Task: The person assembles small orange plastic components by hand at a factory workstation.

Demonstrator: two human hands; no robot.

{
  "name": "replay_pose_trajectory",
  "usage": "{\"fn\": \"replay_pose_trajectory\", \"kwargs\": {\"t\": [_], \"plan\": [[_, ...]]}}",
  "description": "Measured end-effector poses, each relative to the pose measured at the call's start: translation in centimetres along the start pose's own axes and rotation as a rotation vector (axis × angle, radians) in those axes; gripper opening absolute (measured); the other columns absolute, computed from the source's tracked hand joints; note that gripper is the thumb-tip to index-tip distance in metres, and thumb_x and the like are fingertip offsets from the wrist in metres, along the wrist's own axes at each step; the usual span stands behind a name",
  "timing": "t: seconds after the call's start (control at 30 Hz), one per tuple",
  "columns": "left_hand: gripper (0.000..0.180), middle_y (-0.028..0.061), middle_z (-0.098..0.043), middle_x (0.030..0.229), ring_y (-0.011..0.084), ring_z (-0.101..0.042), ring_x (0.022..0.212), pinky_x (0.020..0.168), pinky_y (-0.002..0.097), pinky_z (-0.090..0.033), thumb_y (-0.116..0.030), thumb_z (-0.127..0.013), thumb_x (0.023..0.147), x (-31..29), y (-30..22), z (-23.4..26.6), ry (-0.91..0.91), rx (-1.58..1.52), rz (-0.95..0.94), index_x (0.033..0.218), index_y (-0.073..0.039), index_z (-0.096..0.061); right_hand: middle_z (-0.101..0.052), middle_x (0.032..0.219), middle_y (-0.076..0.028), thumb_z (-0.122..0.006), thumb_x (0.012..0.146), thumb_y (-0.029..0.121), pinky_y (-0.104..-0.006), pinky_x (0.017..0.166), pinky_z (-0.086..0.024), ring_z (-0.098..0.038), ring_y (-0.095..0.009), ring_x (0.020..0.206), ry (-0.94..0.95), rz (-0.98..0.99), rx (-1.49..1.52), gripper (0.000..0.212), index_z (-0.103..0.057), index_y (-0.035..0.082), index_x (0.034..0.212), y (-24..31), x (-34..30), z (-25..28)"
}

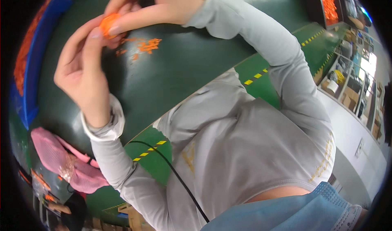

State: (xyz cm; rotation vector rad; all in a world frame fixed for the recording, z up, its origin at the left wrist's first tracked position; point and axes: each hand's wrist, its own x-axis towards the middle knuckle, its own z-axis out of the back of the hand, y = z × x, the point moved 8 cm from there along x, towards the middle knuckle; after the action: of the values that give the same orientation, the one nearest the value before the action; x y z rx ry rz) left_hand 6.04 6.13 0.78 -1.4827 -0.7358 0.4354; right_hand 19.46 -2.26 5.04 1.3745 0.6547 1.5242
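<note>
Over a dark green tabletop [171, 67], both my hands meet at the upper left. Between the fingertips they pinch a small, rounded orange piece [108, 25] whose exact kind I cannot make out. My left hand [83, 65] grips it from the near left side with thumb and fingers. From the other side my right hand [161, 6] closes on it, thumb pressed against its surface. Just beside them on the tabletop lies a scatter of small flat orange bits [149, 45]. My fingers cover part of the piece.
A blue bin [30, 75] filled with orange pieces stands along the left edge. At the top right is a dark container of orange pieces [328, 4]. A pink mesh-backed chair [51, 149] stands at the lower left. A black cable [175, 171] hangs across my front.
</note>
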Motion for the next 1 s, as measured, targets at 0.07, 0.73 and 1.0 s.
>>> {"fn": "replay_pose_trajectory", "kwargs": {"t": [0.07,0.73,1.0], "plan": [[0.019,0.0119,-0.073,0.099,0.0137,-0.068,0.084,0.078,0.0240,-0.055,0.003,-0.063,0.095,-0.1,-1.0,0.0,-0.012,0.083,-0.038,0.112,0.009,-0.069,-0.072,0.073,-0.007,-0.078,0.085,0.016,-0.0261,0.059,-0.051,-0.067,-0.015,0.060,0.010,0.065,-0.074,0.018,-0.073,0.001,0.093,0.4,0.7,-0.6],[0.022,0.0105,-0.074,0.090,0.0111,-0.069,0.077,0.069,0.0235,-0.058,-0.008,-0.073,0.092,-0.3,0.8,-1.6,0.087,-0.247,0.065,0.107,0.008,-0.070,-0.066,0.084,-0.003,-0.077,0.077,0.002,-0.0332,0.083,-0.043,-0.062,-0.018,0.078,0.091,0.230,-0.633,0.038,-0.069,0.002,0.114,1.8,-0.8,-0.8],[0.020,0.0124,-0.074,0.093,0.0128,-0.068,0.076,0.069,0.0245,-0.057,-0.004,-0.071,0.093,-0.5,1.3,-1.3,0.123,-0.136,0.089,0.109,0.008,-0.069,-0.064,0.081,0.001,-0.076,0.082,0.004,-0.0293,0.084,-0.045,-0.061,-0.013,0.077,0.070,-0.205,-0.145,0.033,-0.069,0.003,0.114,-1.9,-1.4,-0.9]]}}
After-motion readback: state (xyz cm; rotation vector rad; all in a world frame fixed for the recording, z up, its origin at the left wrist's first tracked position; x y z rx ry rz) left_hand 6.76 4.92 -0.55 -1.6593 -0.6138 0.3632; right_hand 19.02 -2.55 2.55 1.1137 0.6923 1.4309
